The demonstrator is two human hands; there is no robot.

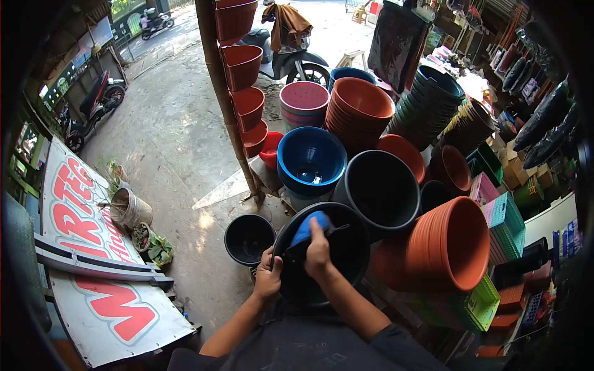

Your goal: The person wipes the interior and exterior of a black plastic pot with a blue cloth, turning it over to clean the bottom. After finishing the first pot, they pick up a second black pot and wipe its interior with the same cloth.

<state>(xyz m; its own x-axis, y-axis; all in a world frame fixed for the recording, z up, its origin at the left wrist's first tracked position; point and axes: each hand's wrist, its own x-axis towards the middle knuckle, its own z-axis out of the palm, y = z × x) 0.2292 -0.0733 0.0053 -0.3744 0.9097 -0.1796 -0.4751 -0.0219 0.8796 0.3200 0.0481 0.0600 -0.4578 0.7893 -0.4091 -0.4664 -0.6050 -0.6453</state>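
A large black plastic pot [351, 263] is tilted in front of my body, its mouth facing me. My left hand [268, 281] is closed on its left rim, the thumb over the edge. My right hand [318, 252] reaches over the mouth and holds a blue cloth [303, 233], slightly blurred, against the inside of the pot; dark fabric shows beside it. Just left of the pot stands a smaller black pot [249, 240]. Beyond it are a blue basin [311, 157] and another big black pot [382, 188].
Stacked terracotta-coloured pots [433, 247] lie close on my right, with green baskets [482, 303] below. A bamboo post [226, 93] carries hanging brown pots [241, 67]. Potted plants [131, 207] and a lettered banner [105, 260] are at left. A motor scooter [300, 65] is parked behind.
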